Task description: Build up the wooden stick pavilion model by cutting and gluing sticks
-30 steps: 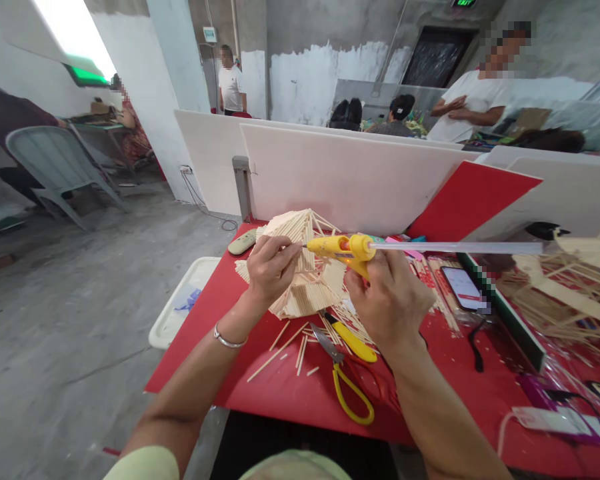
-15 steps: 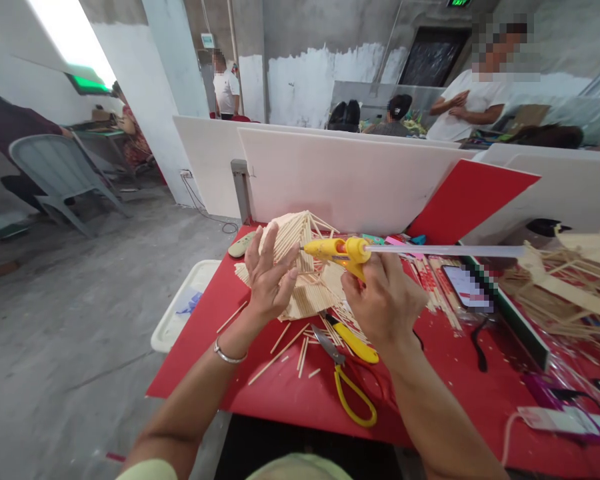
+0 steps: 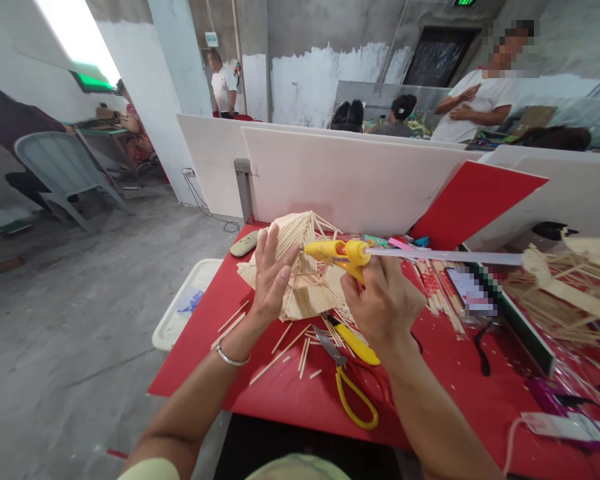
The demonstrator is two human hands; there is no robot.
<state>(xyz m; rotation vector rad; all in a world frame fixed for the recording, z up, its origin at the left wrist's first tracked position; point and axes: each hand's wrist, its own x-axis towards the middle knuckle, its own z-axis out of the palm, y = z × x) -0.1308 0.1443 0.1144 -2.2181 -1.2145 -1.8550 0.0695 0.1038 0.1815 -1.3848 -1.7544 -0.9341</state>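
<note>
My right hand (image 3: 387, 300) is wrapped round the handle of a yellow glue gun (image 3: 337, 253), whose nozzle points left. A long clear glue stick (image 3: 445, 255) juts out of its rear. My left hand (image 3: 271, 280) is raised over the left side of a model made of thin wooden sticks (image 3: 307, 303), its fingers stretched and apart. Its index fingertip is close to the nozzle; I cannot tell whether they touch. Both hands hide part of the model, which has sloping, roof-like panels. Below it lie yellow-handled scissors (image 3: 356, 399) and a second yellow-handled tool (image 3: 354, 341).
Loose sticks (image 3: 280, 353) are scattered over the red tabletop (image 3: 195, 377). At the right are a phone (image 3: 473, 290), bundled sticks (image 3: 437, 290) and another stick structure (image 3: 570, 287). White boards (image 3: 355, 177) stand along the back edge. Several people are farther off.
The view has shifted slightly. My left hand has turned a little, its fingers closer together than before, still by the nozzle. The glue gun stays in my right hand.
</note>
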